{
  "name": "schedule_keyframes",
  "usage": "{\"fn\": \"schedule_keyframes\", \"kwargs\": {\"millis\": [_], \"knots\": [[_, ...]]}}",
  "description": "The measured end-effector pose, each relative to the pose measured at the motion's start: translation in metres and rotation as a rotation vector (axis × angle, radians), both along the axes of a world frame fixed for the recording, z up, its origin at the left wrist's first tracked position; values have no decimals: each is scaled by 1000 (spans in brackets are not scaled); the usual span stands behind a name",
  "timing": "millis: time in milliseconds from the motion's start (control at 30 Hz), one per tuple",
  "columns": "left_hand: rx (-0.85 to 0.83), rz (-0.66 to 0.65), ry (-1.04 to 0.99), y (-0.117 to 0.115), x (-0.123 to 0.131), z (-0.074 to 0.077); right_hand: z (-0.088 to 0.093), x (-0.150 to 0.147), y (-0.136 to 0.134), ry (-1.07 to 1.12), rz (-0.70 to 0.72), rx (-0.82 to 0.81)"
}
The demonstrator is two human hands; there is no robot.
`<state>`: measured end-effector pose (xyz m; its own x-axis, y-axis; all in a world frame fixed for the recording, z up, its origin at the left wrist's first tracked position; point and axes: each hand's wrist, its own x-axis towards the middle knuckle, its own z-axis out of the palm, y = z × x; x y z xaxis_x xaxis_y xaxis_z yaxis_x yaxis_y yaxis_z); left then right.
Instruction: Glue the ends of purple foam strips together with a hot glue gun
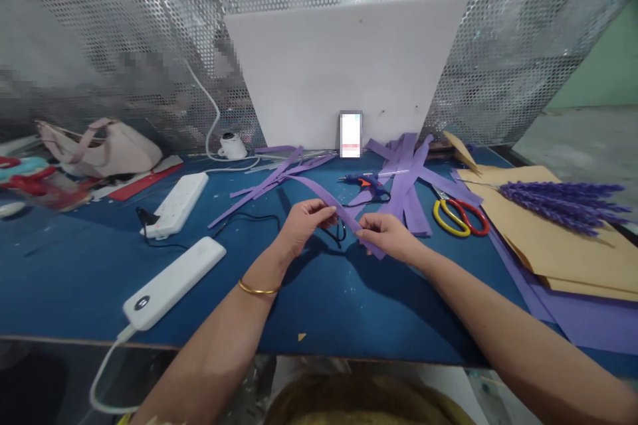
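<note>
A narrow purple strip [318,190] is stretched between my two hands above the blue table. My left hand [308,222] pinches it near its middle, and my right hand [383,235] pinches it close to its lower right end. Beyond my hands lies a blue glue gun [366,180] with an orange trigger. Loose purple strips [273,178] are scattered behind my left hand, and a pile of wider purple strips [401,179] lies behind my right hand. Scissors [461,218] with yellow and red handles rest to the right of that pile.
A white power bank [174,283] and power strip [178,206] with cables lie at left, near a pink bag [109,146]. A lit phone [351,135] leans on a white board [343,66]. Purple flower stems [558,202] rest on brown sheets [588,262] at right.
</note>
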<state>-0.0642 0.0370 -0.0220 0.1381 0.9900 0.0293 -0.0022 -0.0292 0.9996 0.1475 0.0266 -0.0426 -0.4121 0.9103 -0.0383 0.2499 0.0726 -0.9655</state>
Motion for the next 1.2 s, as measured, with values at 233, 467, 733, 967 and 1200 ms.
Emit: {"fn": "schedule_keyframes", "kwargs": {"millis": [233, 467, 733, 967, 1200], "knots": [[19, 101, -60, -1, 3, 2, -1, -9, -7, 107, 25, -11], [-12, 143, -142, 4, 1, 0, -6, -10, -7, 118, 64, -45], [-66, 16, -76, -4, 10, -5, -2, -14, -9, 118, 21, -2], [-119, 57, -184, -3, 10, -5, -5, -15, -10, 56, -44, 72], [-237, 161, -437, 2, 5, 1, 26, -6, -38, 111, -357, 663]]}}
